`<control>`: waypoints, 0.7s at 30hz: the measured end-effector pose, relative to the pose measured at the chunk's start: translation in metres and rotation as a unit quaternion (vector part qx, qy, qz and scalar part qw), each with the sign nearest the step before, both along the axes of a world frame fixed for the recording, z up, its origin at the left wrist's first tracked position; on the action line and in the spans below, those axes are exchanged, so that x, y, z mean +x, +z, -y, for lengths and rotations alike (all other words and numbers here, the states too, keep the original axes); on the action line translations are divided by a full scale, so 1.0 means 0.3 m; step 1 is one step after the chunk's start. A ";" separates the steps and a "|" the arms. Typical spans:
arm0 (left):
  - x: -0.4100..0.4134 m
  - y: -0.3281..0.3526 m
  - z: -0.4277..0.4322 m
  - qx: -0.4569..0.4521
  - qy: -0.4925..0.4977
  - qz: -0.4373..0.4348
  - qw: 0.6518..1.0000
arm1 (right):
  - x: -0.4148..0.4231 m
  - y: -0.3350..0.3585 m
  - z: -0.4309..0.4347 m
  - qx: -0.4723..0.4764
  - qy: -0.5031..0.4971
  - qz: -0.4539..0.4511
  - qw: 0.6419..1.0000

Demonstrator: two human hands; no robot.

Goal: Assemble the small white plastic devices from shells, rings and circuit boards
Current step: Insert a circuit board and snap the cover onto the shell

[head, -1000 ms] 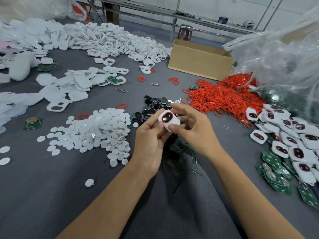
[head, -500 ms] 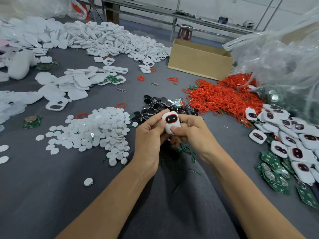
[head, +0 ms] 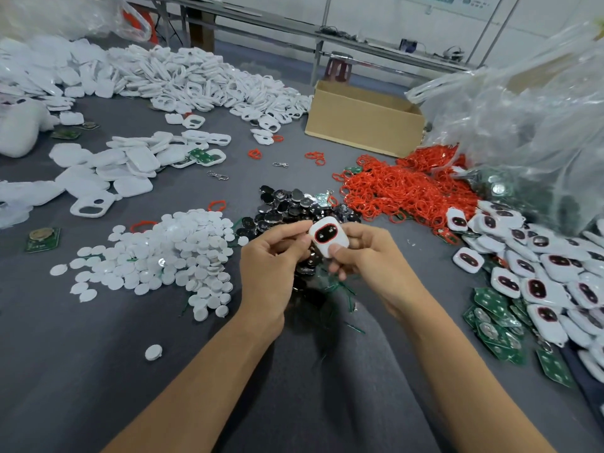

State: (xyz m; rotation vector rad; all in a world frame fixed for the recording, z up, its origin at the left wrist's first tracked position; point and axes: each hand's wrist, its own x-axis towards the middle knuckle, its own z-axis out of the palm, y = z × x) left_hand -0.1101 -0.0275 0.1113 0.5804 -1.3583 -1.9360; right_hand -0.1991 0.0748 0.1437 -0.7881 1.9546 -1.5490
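A small white device shell [head: 331, 227] with a red-ringed dark window is held upright over the middle of the grey cloth. My right hand [head: 369, 256] grips its right side and lower edge, thumb on the front. My left hand [head: 273, 259] pinches its upper left corner with thumb and forefinger. Behind the hands lies a heap of black inserts [head: 291, 207]. Red rings [head: 405, 191] are piled to the right, white discs [head: 173, 253] to the left. Green circuit boards [head: 496, 325] lie at the right, beside a pile of finished devices [head: 539, 276].
White shells are heaped at the back [head: 196, 80] and at the left [head: 130, 165]. A cardboard box [head: 362, 122] stands behind the red rings. Clear plastic bags [head: 523, 119] fill the right rear. A lone circuit board [head: 42, 238] and a stray disc [head: 153, 352] lie on the cloth.
The shell has been turned from tilted to upright, window toward me, and both hands have drawn slightly nearer. My right hand has slid lower on the shell.
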 end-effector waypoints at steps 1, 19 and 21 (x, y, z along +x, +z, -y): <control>0.001 -0.002 -0.002 -0.013 0.003 0.007 1.000 | -0.013 0.010 -0.028 -0.003 -0.021 -0.010 1.000; -0.006 -0.005 -0.005 -0.018 0.007 0.033 0.999 | -0.223 -0.006 -0.364 0.105 -0.376 -0.283 0.876; -0.004 0.000 -0.012 -0.046 0.014 0.039 0.998 | -0.173 -0.029 -0.276 0.090 -0.338 -0.328 0.877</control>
